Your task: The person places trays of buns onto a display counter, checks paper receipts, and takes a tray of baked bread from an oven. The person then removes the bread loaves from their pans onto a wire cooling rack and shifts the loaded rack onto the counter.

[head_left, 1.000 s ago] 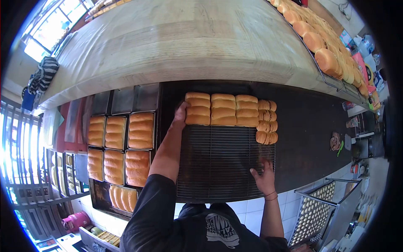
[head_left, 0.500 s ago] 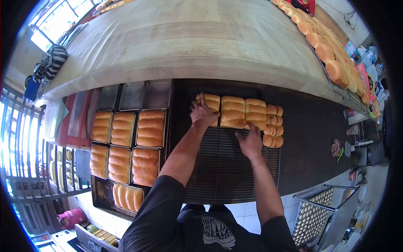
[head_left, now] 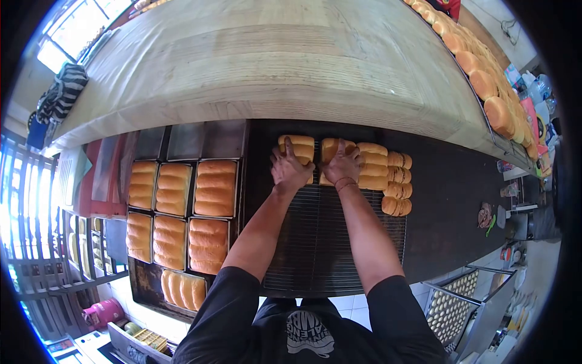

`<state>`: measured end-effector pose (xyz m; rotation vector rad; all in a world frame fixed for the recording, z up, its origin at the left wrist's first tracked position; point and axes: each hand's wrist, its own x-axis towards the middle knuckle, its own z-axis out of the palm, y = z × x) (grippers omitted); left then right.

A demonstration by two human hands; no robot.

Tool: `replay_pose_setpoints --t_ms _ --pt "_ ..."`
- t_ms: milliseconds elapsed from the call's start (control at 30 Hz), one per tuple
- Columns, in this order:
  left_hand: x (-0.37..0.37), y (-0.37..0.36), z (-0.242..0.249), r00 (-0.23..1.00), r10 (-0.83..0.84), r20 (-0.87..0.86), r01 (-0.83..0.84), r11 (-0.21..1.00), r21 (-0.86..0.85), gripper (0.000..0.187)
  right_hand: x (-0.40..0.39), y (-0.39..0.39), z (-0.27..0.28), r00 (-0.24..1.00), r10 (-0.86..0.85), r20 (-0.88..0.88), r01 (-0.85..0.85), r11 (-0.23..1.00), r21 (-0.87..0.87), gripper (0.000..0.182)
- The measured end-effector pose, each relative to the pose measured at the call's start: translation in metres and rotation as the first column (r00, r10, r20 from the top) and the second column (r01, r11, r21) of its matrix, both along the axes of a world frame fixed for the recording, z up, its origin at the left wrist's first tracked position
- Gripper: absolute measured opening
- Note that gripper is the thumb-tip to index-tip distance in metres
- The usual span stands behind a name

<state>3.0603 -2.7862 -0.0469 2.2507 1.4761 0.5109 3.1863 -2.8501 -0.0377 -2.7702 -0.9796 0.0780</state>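
Observation:
My left hand [head_left: 290, 172] grips the leftmost golden bread loaf [head_left: 297, 141] from above, its fingers across the top and the thumb at the right side. Over the neighbouring loaf [head_left: 329, 145] lies my right hand [head_left: 343, 166], fingers bent round it and covering much of its top. A narrow gap separates these two loaves. To the right, a third loaf [head_left: 372, 165] sits close beside my right hand, followed by a row of smaller filled rolls [head_left: 398, 183]. All stand at the far side of a wire cooling rack [head_left: 315, 242].
Left of the rack, several loaves [head_left: 212, 188] sit in metal tins, with empty tins [head_left: 224, 139] behind them. A pale wooden table [head_left: 291, 79] borders the far side. Rows of buns [head_left: 482, 85] line its right edge. A green-handled tool [head_left: 491, 225] lies right on the dark surface [head_left: 445, 200].
My right hand has moved left from the third loaf's near edge onto the second loaf. The gap between the first and second loaves has widened. My left hand stays on the first.

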Motion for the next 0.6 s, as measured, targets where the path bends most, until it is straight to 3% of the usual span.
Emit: replay_pose_setpoints --t_ms 233,367,500,600 --pt "0.005 -0.001 0.0 1.0 0.024 0.001 -0.024 1.0 0.005 0.092 -0.005 0.0 -0.008 0.998 -0.027 0.06 0.022 0.995 0.092 0.075" --pt "0.009 -0.002 -0.005 0.997 0.077 0.025 -0.079 0.994 0.07 0.093 -0.011 0.001 -0.012 0.998 0.01 0.054 -0.023 0.971 0.239 0.075" --pt "0.008 -0.004 0.0 0.997 0.073 -0.018 -0.073 0.997 -0.002 0.093 -0.01 -0.003 -0.006 0.997 0.051 0.059 -0.06 0.985 0.161 0.074" --pt "0.008 -0.007 0.007 0.998 0.055 -0.011 -0.055 0.998 0.002 0.092 0.016 -0.013 -0.002 0.994 0.083 0.077 -0.099 0.968 0.232 0.073"
